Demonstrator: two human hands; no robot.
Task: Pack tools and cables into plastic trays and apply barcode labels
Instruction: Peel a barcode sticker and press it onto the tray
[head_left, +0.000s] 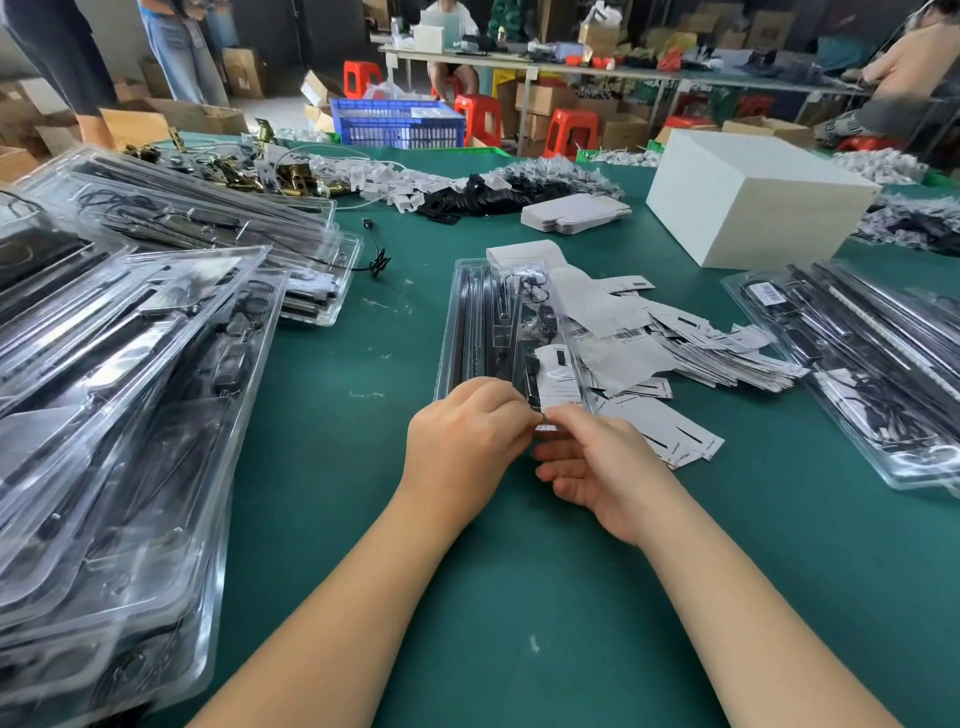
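Head view: left hand (464, 435) and right hand (597, 466) (fingertips meeting) pinch the clear tray's (470, 332) near edge.

Two bare forearms are being shown from the lower edge of the view, ending in the left hand (464, 441) and the right hand (602, 470). No sleeves, gloves, rings, watches or bands are being worn on either arm as far as the wrists and forearms are being seen. The fingers (558, 470) are being left uncovered, with short, unpainted nails.
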